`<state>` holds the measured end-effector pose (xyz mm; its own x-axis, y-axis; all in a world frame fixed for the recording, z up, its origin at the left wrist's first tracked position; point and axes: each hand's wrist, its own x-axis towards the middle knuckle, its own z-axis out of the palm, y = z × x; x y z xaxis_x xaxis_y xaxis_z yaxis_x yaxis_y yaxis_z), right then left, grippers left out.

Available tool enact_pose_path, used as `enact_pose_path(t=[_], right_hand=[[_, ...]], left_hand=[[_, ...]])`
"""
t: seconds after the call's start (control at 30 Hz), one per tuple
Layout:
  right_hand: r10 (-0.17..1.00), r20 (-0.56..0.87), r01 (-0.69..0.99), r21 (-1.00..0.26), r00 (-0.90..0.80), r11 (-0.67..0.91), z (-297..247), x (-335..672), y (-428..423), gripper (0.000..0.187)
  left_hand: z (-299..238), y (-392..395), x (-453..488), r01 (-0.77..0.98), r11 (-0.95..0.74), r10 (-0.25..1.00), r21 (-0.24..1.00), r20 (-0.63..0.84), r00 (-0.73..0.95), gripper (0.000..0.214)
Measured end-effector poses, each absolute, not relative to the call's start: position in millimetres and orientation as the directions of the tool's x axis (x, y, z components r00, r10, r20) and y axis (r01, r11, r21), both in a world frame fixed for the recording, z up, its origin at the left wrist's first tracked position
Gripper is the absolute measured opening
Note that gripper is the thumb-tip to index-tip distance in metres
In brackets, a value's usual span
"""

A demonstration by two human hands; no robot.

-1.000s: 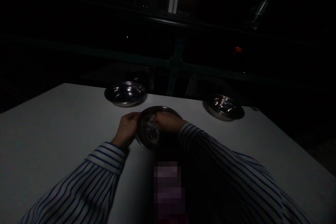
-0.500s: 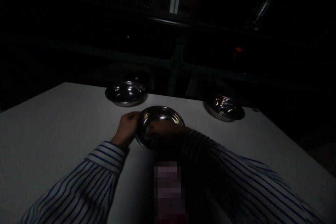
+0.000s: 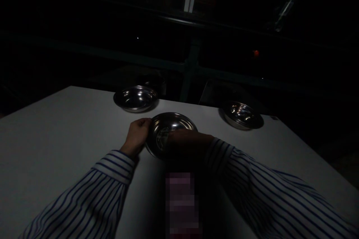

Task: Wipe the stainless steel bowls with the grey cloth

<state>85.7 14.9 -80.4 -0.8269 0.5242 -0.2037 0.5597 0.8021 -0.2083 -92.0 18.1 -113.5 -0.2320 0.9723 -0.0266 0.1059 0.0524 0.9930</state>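
A shiny metal bowl (image 3: 161, 119) sits tilted toward me on the white table, near the middle. My left hand (image 3: 138, 134) is closed on its left rim, thumb on top. Inside the bowl, my right hand (image 3: 183, 140) reaches in from the right, over the bottom. Its fingers look curled but lie in deep shadow, and whatever they hold is hidden. Faint ring-like marks show on the bowl's bottom, left of the right hand.
Behind the held bowl, at the far edge of the white table (image 3: 84, 134), stands a second metal bowl (image 3: 136, 99). A third metal bowl (image 3: 242, 115) rests near the far right corner. Beyond the table, a dark railing (image 3: 193, 50) crosses the dim background.
My right hand has moved to the right inside the bowl, uncovering more of its bottom. A pale patch by its fingers is out of sight now. My left hand keeps its hold.
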Motion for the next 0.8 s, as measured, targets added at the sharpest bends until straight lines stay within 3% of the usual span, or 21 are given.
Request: enact_pose_path(t=[0.27,0.57,0.8], right_hand=[[0.723,-0.149,0.738,-0.132,-0.675,0.662,-68.6,88.0,31.6,0.024],[0.548,-0.209,0.585,-0.219,-0.81,0.781,-72.6,74.8,13.1,0.024],[0.691,-0.147,0.707,-0.166,-0.708,0.688,-74.2,72.7,30.1,0.023]], left_hand=[[-111.6,18.8,-92.1,0.074,0.045,0.969,0.996,-0.025,-0.246,0.029],[-113.3,19.4,-92.6,0.115,0.046,0.964,0.992,-0.013,-0.267,0.03],[-115.8,21.8,-94.7,0.038,0.043,0.977,0.998,-0.034,-0.208,0.031]])
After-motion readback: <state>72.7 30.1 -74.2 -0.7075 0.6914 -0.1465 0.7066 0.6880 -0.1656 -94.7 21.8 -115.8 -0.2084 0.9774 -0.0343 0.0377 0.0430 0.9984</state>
